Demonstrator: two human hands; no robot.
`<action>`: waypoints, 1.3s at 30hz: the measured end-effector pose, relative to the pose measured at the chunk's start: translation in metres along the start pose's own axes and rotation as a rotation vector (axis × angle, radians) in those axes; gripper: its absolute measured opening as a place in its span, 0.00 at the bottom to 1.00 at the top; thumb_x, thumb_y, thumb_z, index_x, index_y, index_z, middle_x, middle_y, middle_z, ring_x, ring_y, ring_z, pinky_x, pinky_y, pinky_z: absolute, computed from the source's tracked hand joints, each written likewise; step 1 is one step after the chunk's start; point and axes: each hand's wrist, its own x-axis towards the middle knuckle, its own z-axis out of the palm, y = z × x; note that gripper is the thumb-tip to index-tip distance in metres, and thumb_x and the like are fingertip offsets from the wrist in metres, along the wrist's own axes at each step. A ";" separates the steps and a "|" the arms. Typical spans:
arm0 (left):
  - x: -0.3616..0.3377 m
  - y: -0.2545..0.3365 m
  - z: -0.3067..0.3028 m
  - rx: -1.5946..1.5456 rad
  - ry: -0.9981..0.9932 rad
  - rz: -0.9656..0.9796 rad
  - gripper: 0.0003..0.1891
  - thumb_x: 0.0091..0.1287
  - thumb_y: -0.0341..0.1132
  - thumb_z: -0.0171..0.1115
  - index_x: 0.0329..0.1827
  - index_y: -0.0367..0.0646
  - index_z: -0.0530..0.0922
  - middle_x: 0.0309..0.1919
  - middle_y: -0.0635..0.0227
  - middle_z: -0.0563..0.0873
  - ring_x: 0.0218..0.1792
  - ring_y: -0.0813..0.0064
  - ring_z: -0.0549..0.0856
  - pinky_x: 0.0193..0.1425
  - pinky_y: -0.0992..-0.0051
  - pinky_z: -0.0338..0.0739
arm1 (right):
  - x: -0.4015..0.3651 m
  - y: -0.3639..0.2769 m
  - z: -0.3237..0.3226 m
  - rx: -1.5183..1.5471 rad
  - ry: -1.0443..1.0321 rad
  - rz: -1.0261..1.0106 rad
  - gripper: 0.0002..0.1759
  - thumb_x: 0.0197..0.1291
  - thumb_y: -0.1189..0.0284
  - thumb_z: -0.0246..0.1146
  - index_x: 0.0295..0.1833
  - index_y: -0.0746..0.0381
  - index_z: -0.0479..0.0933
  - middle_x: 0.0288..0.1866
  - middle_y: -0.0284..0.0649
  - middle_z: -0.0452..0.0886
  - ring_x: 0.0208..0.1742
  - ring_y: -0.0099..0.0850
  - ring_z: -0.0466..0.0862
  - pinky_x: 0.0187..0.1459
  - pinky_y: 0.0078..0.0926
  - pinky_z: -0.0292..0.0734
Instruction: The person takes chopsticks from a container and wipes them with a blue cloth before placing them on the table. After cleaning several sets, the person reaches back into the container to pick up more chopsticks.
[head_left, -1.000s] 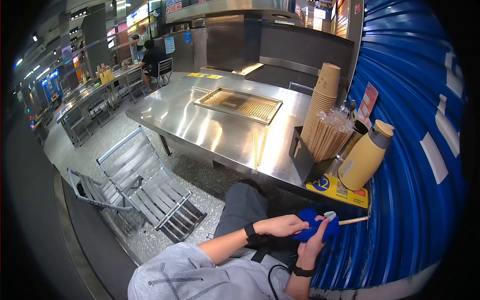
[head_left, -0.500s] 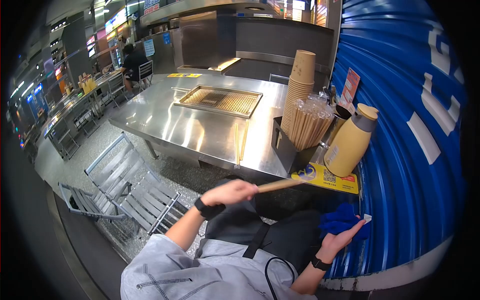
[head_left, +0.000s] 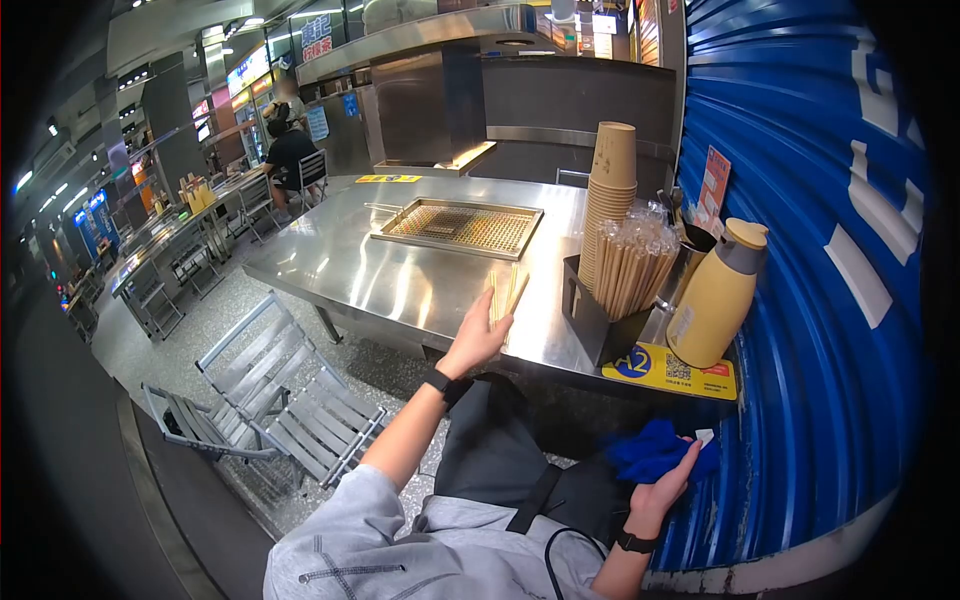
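Over the near edge of the steel table (head_left: 340,265), my left hand (head_left: 478,338) has its fingers around wooden chopsticks (head_left: 513,293) that point away from me. The fingers partly cover them, so how many are in the grip is unclear. My right hand (head_left: 662,492), low at the right beside the blue shutter, is closed on a bright blue cloth (head_left: 650,452). A small white piece (head_left: 705,436) shows at its fingertips.
A grill tray (head_left: 460,228) is set in the table. At the right stand stacked paper cups (head_left: 608,190), wrapped chopsticks (head_left: 632,268) and a yellow jug (head_left: 715,300). Folding chairs (head_left: 320,425) are at the left; people (head_left: 290,155) are farther back.
My left hand has moved forward and up from above my lap to the chopsticks on the table. The long light-brown item it held is no longer distinct. My right hand still holds the cloth.
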 end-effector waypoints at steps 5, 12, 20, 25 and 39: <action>0.021 0.058 0.015 -0.331 -0.016 0.044 0.31 0.64 0.42 0.66 0.67 0.39 0.69 0.63 0.55 0.76 0.62 0.61 0.76 0.62 0.64 0.73 | -0.006 -0.001 0.008 -0.027 0.024 0.031 0.16 0.70 0.55 0.57 0.49 0.57 0.75 0.45 0.31 0.78 0.49 0.26 0.79 0.54 0.24 0.73; 0.050 0.139 0.033 -0.382 0.030 0.288 0.18 0.60 0.40 0.70 0.49 0.39 0.80 0.41 0.63 0.85 0.40 0.70 0.81 0.45 0.71 0.76 | -0.009 0.006 0.007 -0.036 -0.019 0.065 0.16 0.70 0.55 0.58 0.49 0.57 0.76 0.43 0.31 0.79 0.47 0.25 0.80 0.52 0.24 0.74; 0.049 0.156 0.046 -0.381 -0.029 0.117 0.14 0.60 0.38 0.69 0.41 0.38 0.78 0.29 0.61 0.86 0.28 0.66 0.86 0.33 0.70 0.79 | -0.016 0.010 0.008 -0.092 -0.061 0.092 0.16 0.69 0.54 0.58 0.46 0.55 0.76 0.42 0.31 0.80 0.45 0.27 0.82 0.50 0.25 0.76; 0.044 0.161 0.040 -0.294 -0.027 0.219 0.12 0.62 0.37 0.67 0.40 0.39 0.77 0.30 0.58 0.86 0.32 0.59 0.87 0.36 0.65 0.80 | -0.022 0.010 0.013 -0.102 -0.085 0.112 0.15 0.69 0.55 0.58 0.46 0.56 0.76 0.41 0.31 0.80 0.44 0.27 0.82 0.49 0.26 0.76; 0.045 0.175 0.057 -0.208 0.072 0.190 0.09 0.66 0.35 0.60 0.35 0.38 0.75 0.23 0.53 0.83 0.26 0.50 0.84 0.32 0.57 0.78 | -0.031 0.010 0.022 -0.100 -0.105 0.155 0.15 0.69 0.56 0.58 0.46 0.57 0.76 0.41 0.32 0.80 0.45 0.27 0.81 0.51 0.25 0.75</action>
